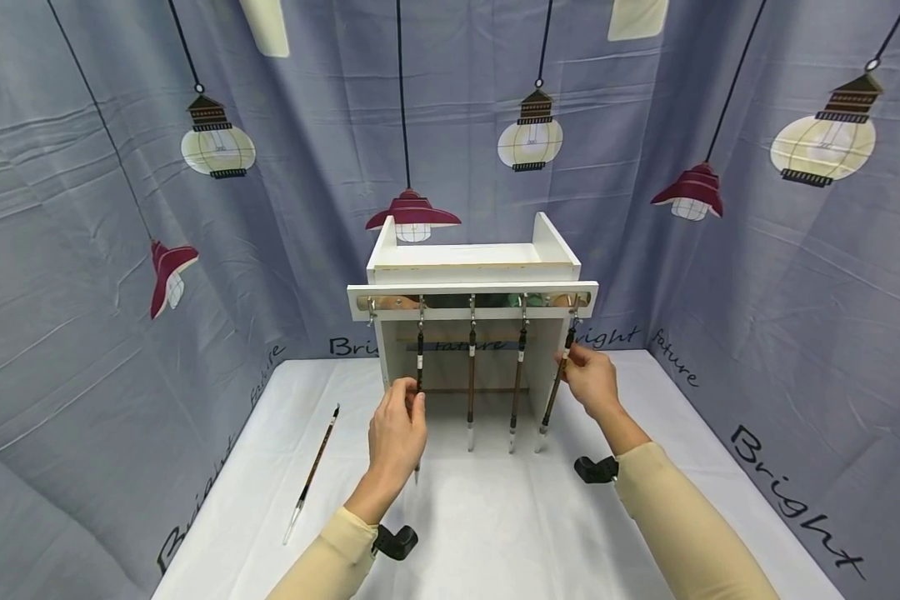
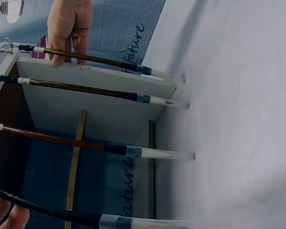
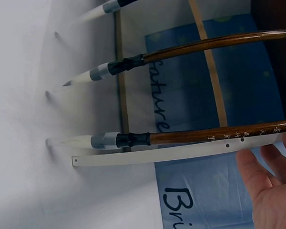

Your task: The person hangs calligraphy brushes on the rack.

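Observation:
A white brush rack [image 1: 474,273] stands upright at the far side of the table, with a row of metal hooks along its front rail. My left hand [image 1: 397,429] pinches the leftmost hanging calligraphy brush [image 2: 43,206] between thumb and fingers, its top end at a hook. At the rack's right side, my right hand [image 1: 594,382] grips the edge of the side panel [image 3: 181,151]. Close by that hand hangs the tilted rightmost brush [image 1: 557,383]. Two more brushes, one in the middle [image 1: 472,383] and another [image 1: 518,387] to its right, hang with clear-capped tips downward.
Another capped brush [image 1: 317,467] lies on the white tabletop [image 1: 495,533], left of my left hand. Around the table hangs a blue-grey curtain [image 1: 315,125] printed with lamps. The rack's leftmost hook [image 1: 371,313] is bare.

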Action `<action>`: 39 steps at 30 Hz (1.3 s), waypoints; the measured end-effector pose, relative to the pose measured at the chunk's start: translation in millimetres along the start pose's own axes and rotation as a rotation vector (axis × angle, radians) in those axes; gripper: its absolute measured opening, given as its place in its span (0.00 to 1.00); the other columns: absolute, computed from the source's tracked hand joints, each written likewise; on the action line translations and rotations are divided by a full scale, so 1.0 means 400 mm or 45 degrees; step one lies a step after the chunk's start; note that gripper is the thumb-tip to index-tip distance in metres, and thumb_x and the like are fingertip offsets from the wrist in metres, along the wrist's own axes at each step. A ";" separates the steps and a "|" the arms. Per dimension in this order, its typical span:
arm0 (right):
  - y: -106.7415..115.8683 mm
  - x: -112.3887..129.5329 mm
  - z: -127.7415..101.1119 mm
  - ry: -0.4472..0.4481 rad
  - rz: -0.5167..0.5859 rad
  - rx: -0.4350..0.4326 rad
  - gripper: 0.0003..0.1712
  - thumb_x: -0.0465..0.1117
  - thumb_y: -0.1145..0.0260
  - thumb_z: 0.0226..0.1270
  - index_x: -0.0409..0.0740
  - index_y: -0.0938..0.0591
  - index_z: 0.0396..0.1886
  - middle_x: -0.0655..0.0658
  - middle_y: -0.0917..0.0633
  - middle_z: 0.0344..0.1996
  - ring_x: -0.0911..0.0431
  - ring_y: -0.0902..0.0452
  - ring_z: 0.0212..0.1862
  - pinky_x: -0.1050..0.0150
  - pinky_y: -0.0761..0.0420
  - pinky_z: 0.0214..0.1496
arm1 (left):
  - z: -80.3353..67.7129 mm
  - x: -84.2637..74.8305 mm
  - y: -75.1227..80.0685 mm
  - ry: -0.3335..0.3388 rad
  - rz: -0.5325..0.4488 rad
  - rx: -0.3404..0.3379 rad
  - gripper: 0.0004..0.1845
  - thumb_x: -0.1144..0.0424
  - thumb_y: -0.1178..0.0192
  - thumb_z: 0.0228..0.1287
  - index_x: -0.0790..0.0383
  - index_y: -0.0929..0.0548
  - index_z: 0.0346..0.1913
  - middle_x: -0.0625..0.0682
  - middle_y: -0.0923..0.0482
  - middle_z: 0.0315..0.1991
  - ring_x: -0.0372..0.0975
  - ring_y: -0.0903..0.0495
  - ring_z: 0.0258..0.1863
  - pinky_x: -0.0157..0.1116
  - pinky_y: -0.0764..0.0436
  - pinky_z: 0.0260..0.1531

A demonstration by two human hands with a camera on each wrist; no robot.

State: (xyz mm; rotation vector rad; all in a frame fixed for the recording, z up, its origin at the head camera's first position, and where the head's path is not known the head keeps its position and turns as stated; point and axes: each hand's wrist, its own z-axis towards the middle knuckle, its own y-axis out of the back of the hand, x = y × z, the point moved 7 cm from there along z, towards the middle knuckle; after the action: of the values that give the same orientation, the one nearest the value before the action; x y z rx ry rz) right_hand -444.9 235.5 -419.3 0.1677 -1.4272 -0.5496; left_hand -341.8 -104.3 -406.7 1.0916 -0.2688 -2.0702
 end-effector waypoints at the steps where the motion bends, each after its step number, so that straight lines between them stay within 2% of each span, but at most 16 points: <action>1: 0.000 -0.001 0.000 0.000 0.007 0.003 0.29 0.40 0.38 0.79 0.33 0.29 0.74 0.28 0.20 0.64 0.37 0.15 0.58 0.51 0.17 0.58 | -0.001 0.001 -0.001 0.002 0.001 0.001 0.08 0.61 0.39 0.75 0.59 0.18 0.52 0.49 0.18 0.35 0.39 0.19 0.29 0.37 0.23 0.27; 12: -0.002 -0.003 0.001 0.015 -0.002 -0.004 0.27 0.40 0.39 0.79 0.33 0.26 0.72 0.28 0.19 0.62 0.37 0.15 0.58 0.51 0.17 0.58 | 0.004 0.007 -0.014 0.017 0.003 -0.004 0.09 0.61 0.40 0.76 0.59 0.18 0.53 0.50 0.18 0.36 0.42 0.18 0.30 0.39 0.23 0.28; 26: -0.002 -0.003 0.001 0.003 -0.008 0.008 0.28 0.43 0.38 0.80 0.37 0.27 0.73 0.30 0.19 0.63 0.39 0.16 0.59 0.52 0.17 0.58 | 0.022 0.038 -0.046 0.028 0.048 0.026 0.10 0.60 0.41 0.77 0.59 0.20 0.55 0.50 0.17 0.38 0.42 0.18 0.29 0.39 0.23 0.25; 39: 0.000 0.002 0.002 0.028 -0.056 -0.013 0.25 0.40 0.40 0.80 0.34 0.24 0.70 0.29 0.18 0.61 0.38 0.15 0.57 0.51 0.16 0.58 | 0.038 0.058 -0.081 0.065 0.078 0.045 0.11 0.59 0.42 0.78 0.57 0.20 0.56 0.51 0.17 0.41 0.43 0.19 0.28 0.37 0.25 0.23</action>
State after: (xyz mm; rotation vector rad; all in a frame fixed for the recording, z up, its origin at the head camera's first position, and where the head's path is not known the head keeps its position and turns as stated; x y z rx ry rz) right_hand -445.7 235.4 -418.5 0.1968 -1.4017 -0.5894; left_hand -378.7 -100.9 -427.9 1.1421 -0.3109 -1.9869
